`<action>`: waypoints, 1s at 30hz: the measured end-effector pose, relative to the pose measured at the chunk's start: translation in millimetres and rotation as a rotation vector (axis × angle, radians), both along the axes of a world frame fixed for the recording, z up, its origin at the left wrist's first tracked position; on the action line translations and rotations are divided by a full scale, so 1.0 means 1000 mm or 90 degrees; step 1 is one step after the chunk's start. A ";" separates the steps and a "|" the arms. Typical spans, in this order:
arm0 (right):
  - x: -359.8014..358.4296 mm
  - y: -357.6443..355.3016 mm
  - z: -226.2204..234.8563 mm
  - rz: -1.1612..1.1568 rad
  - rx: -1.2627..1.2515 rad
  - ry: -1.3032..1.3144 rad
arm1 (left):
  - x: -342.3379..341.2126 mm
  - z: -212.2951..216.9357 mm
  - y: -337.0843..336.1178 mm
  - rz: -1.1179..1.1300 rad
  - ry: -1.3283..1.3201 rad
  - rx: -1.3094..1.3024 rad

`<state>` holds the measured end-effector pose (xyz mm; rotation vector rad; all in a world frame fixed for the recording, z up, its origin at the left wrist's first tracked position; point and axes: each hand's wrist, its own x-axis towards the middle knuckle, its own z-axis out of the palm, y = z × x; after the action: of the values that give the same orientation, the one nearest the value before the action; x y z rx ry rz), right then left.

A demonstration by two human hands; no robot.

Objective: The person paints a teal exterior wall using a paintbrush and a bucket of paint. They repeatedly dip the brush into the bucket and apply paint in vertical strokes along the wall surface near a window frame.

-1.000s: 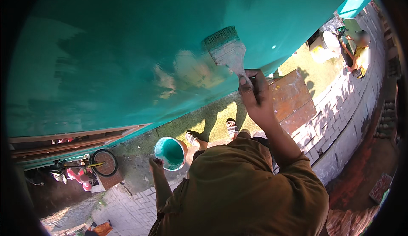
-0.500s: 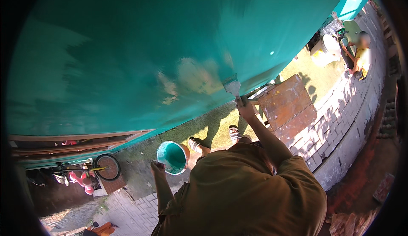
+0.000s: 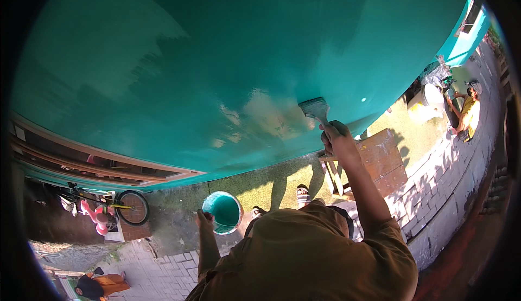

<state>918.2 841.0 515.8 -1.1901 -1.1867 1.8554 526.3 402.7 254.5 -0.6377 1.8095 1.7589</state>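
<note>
In my right hand (image 3: 336, 137) is the handle of a wide, flat paintbrush (image 3: 319, 109). Its bristles lie against the teal wall (image 3: 228, 51), or very close to it. The paint on the wall looks wet and shiny, with darker strokes and light reflections. My left hand (image 3: 205, 219) is closed at the near left edge of a bucket (image 3: 240, 222) holding teal paint. Whether the fingers grip its rim or a thin handle is too small to tell.
A stained wooden table (image 3: 384, 160) stands right of my feet. A window frame (image 3: 108, 165) and a bicycle (image 3: 132, 207) are at left. Farther right, a person in yellow (image 3: 468, 114) sits beside a white bucket (image 3: 432, 97). Another person (image 3: 106, 285) shows at lower left.
The brush and my right hand have shifted right across the wall, and the brush now tilts to the left. My view has turned a little. A person has come into view at lower left.
</note>
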 end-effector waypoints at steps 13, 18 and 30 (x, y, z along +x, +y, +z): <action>-0.043 -0.069 0.164 -0.084 0.363 0.054 | -0.011 -0.001 0.005 -0.114 -0.022 -0.061; -0.069 -0.120 0.123 0.155 0.361 -0.026 | -0.009 0.063 0.013 -0.175 0.047 0.020; -0.209 -0.211 0.009 0.611 0.380 -0.260 | -0.049 0.172 0.004 -0.283 0.069 0.218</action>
<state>709.5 630.4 524.7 -0.6878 -2.6483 1.6189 477.6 406.5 426.2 0.0010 1.5137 1.7504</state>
